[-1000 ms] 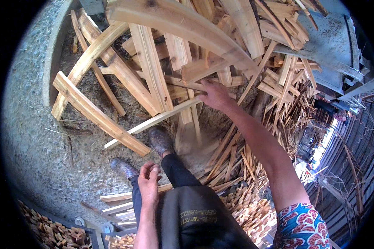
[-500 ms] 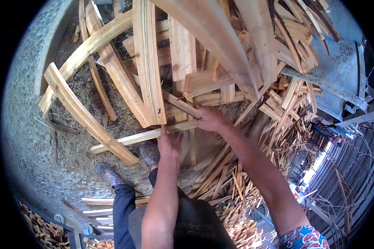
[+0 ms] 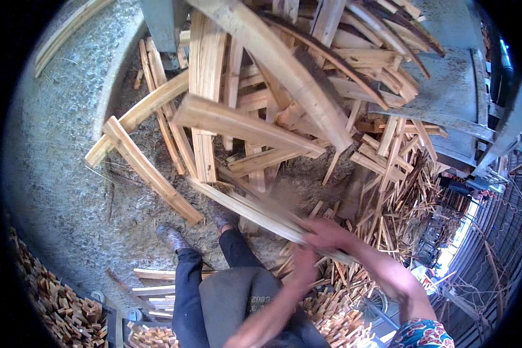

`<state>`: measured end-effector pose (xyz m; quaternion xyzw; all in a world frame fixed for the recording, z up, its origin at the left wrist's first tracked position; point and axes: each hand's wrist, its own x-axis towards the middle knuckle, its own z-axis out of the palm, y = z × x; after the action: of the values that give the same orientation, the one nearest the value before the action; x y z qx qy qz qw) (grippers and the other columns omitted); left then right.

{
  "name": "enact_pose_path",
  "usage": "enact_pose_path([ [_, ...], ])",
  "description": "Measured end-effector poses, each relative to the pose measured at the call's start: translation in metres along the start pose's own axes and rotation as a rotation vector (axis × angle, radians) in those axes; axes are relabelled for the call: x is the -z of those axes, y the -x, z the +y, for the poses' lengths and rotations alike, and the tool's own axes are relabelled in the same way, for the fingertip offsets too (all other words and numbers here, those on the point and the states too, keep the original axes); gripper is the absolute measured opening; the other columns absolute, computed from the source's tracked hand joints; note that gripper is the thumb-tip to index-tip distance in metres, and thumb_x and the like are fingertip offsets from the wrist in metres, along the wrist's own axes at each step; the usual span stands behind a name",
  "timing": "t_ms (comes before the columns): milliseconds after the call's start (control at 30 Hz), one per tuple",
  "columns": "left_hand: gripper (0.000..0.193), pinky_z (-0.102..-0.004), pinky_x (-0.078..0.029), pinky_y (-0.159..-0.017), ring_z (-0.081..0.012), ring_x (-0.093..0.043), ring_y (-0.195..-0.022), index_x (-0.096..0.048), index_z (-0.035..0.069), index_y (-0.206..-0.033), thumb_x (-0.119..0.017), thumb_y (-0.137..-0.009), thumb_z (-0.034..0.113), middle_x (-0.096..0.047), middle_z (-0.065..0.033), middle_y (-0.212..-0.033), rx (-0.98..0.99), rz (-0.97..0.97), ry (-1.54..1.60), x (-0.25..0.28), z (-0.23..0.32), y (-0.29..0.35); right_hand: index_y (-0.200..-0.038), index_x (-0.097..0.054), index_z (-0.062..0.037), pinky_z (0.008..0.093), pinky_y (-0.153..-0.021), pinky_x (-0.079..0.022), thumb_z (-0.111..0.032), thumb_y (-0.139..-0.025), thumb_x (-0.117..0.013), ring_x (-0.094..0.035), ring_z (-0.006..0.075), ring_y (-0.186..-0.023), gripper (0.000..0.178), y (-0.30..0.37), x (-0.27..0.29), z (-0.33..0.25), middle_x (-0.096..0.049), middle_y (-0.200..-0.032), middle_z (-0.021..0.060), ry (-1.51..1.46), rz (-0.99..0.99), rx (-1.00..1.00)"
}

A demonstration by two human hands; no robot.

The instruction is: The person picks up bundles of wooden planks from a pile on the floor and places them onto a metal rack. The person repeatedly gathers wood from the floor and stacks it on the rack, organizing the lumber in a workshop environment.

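Note:
A long pale wooden strip (image 3: 246, 210) slants from the middle of the floor down toward my body. My right hand (image 3: 330, 235) is closed around its near end. A second, darker strip seems to run alongside it, but motion blur keeps me from being sure. Just below that near end is my left hand (image 3: 303, 262), against or very close to the strip's lower edge; its fingers are smeared and partly hidden. Beyond the hands, a thick wooden board (image 3: 246, 124) lies across the pile, and another long board (image 3: 284, 69) slopes over it, slightly blurred.
Several slabs lie ahead, including a plank (image 3: 151, 171) at the left. A blue-grey metal table (image 3: 446, 87) holds more wood at the far right. Thin offcuts (image 3: 388, 214) heap below it. Cut pieces (image 3: 64, 307) are piled at the lower left. My shoes stand on the gritty floor (image 3: 69, 191).
Both hands have moved right and nearer my body, drawing the pale strip with them and tilting it. A thick board now lies across the pile. The view has shifted.

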<state>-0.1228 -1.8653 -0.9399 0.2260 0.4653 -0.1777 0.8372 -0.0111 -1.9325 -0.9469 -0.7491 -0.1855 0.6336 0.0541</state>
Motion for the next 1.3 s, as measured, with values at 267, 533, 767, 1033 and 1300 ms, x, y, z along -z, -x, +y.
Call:
enact_pose_path([
  [267,0.047,-0.0387,-0.045,-0.083,-0.0255,-0.052,-0.092,-0.045,0.004,-0.119,-0.058,-0.078,0.022,-0.049,-0.0165,-0.103,0.155,-1.052,-0.761,-0.072,-0.065,0.093,-0.129,-0.033,-0.0076,0.0386,-0.092,-0.039,-0.03,-0.061,-0.071,-0.045,0.0368,-0.109,0.081,0.404,0.005,0.16,-0.04,-0.124,0.0223,0.377,0.008,-0.93],
  [533,0.023,-0.0291,-0.04,-0.053,-0.0121,-0.045,-0.054,-0.051,0.001,-0.063,-0.061,-0.079,0.014,-0.051,-0.0026,-0.058,-0.316,0.315,-0.694,0.159,0.077,-0.041,-0.133,-0.028,-0.004,0.0306,-0.094,-0.038,-0.019,-0.084,-0.059,-0.048,0.0211,-0.109,0.061,0.028,-0.025,0.049,-0.045,-0.123,0.0125,-0.655,0.442,-0.171],
  [767,0.023,-0.0212,-0.038,-0.058,-0.0062,-0.045,-0.064,-0.052,0.004,-0.073,-0.067,-0.078,0.021,-0.053,0.0022,-0.07,-0.393,0.135,-0.461,0.104,0.189,-0.067,-0.121,-0.041,-0.0048,0.0332,-0.077,-0.047,-0.018,-0.078,-0.065,-0.059,0.0246,-0.091,0.051,-0.068,0.02,-0.051,-0.059,-0.1,0.014,-0.364,0.692,0.194],
  [1033,0.059,-0.0379,-0.04,-0.085,-0.0201,-0.042,-0.108,-0.031,0.012,-0.127,-0.06,-0.081,0.036,-0.037,-0.009,-0.126,-0.107,-0.078,0.5,0.11,0.136,-0.155,-0.105,-0.049,-0.0022,0.0406,-0.071,-0.046,-0.024,-0.069,-0.069,-0.058,0.0356,-0.081,0.047,-0.1,0.112,-0.015,-0.058,-0.089,0.0188,0.105,0.919,0.078],
  [1300,0.063,-0.0391,-0.035,-0.095,-0.0227,-0.046,-0.108,-0.038,0.005,-0.122,-0.057,-0.08,0.048,-0.048,-0.0085,-0.116,-0.532,0.083,0.254,0.155,0.167,-0.106,-0.109,-0.051,-0.0021,0.0373,-0.069,-0.049,-0.029,-0.07,-0.071,-0.062,0.0315,-0.081,0.052,-0.022,0.015,-0.036,-0.061,-0.087,0.0183,-0.285,0.5,0.168],
])
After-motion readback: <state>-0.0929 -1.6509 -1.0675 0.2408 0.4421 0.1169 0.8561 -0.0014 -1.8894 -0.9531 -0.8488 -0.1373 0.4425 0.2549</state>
